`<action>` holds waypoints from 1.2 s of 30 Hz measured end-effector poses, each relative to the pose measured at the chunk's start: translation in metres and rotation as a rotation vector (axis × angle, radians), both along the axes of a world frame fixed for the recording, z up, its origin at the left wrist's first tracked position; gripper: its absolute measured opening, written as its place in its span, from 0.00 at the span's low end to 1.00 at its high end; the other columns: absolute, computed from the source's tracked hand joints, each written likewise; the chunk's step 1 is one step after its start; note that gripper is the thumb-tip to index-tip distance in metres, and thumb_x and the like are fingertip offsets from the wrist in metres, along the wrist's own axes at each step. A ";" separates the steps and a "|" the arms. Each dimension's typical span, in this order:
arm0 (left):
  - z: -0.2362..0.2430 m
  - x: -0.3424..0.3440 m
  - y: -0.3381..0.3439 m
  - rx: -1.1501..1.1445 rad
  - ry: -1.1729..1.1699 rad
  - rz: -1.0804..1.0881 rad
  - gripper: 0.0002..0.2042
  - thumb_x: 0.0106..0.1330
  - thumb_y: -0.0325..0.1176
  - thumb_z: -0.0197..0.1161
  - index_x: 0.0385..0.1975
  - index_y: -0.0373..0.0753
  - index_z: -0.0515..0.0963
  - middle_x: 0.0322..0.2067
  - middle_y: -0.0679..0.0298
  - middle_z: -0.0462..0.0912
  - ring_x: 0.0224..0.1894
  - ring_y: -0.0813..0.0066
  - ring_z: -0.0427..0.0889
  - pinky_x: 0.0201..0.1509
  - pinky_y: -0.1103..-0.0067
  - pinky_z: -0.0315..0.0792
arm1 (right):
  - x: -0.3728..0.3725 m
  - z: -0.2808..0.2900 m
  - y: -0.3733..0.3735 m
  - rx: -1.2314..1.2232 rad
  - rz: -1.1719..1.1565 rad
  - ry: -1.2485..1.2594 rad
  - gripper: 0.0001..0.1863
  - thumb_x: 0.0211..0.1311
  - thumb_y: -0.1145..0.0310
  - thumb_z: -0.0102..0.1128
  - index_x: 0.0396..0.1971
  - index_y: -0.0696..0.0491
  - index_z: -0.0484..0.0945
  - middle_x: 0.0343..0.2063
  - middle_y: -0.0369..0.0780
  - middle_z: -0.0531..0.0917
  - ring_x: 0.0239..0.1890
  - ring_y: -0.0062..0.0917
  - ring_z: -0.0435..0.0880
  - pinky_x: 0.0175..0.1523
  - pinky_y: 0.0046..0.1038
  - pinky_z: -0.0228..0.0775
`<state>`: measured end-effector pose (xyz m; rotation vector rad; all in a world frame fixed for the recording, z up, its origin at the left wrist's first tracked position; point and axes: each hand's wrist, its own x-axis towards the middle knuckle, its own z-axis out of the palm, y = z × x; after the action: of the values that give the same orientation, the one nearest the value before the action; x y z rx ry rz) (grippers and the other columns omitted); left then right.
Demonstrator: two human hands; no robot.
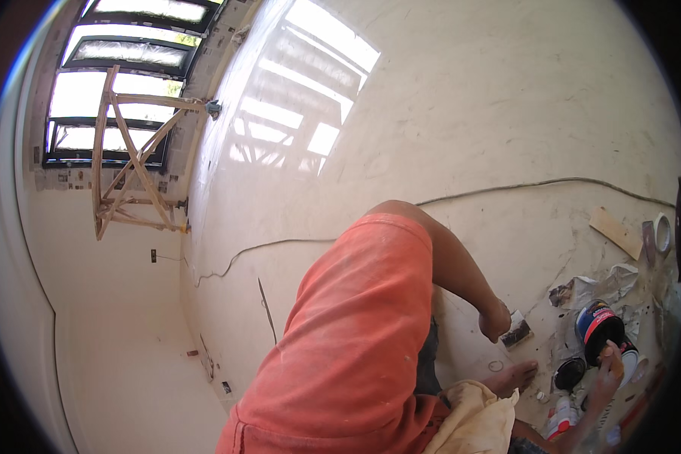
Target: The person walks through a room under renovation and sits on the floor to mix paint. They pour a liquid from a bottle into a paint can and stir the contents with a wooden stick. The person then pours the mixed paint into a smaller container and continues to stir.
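Observation:
My left arm, in an orange sleeve, reaches down to the right. My left hand (495,321) is closed, and a flat scraper-like tool (517,331) with a dark face and a pale edge extends from its fingers near the floor; the grip itself is hidden. At the lower right, my right hand (610,369) grips a tilted can (599,324) with a dark blue and red label. A round black lid (569,374) lies just left of that hand. Below it is a white and red container (561,418).
Crumpled plastic sheeting (617,282), a wooden board (615,233) and a tape roll (662,233) lie at the right. A cable (507,193) crosses the pale floor. A wooden trestle (132,163) stands by the window. My bare foot (513,378) is close to the tool.

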<state>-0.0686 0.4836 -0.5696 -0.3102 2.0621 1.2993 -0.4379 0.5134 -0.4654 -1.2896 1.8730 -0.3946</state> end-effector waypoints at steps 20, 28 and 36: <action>0.000 -0.001 -0.004 0.021 -0.004 -0.022 0.19 0.62 0.47 0.58 0.44 0.41 0.82 0.42 0.52 0.84 0.49 0.52 0.81 0.54 0.62 0.74 | -0.011 -0.015 -0.001 -0.306 0.018 0.227 0.21 0.76 0.58 0.48 0.51 0.62 0.78 0.45 0.46 0.83 0.47 0.35 0.82 0.51 0.32 0.73; -0.004 0.008 0.001 0.020 -0.014 0.003 0.18 0.62 0.47 0.57 0.43 0.40 0.82 0.42 0.52 0.84 0.51 0.52 0.80 0.54 0.61 0.73 | -0.014 -0.003 0.002 -0.136 0.002 0.234 0.23 0.76 0.56 0.46 0.52 0.61 0.78 0.47 0.46 0.83 0.50 0.35 0.81 0.53 0.31 0.72; 0.000 0.022 -0.006 0.048 0.070 0.054 0.19 0.69 0.48 0.55 0.46 0.38 0.79 0.46 0.51 0.81 0.54 0.52 0.78 0.59 0.61 0.70 | 0.034 0.034 -0.016 -0.042 -0.002 0.093 0.18 0.73 0.59 0.52 0.44 0.59 0.83 0.34 0.41 0.86 0.38 0.24 0.84 0.46 0.27 0.75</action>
<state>-0.0465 0.4776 -0.5694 -0.3053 2.0907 1.4081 -0.4035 0.4972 -0.4311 -1.3548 1.9532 -0.3821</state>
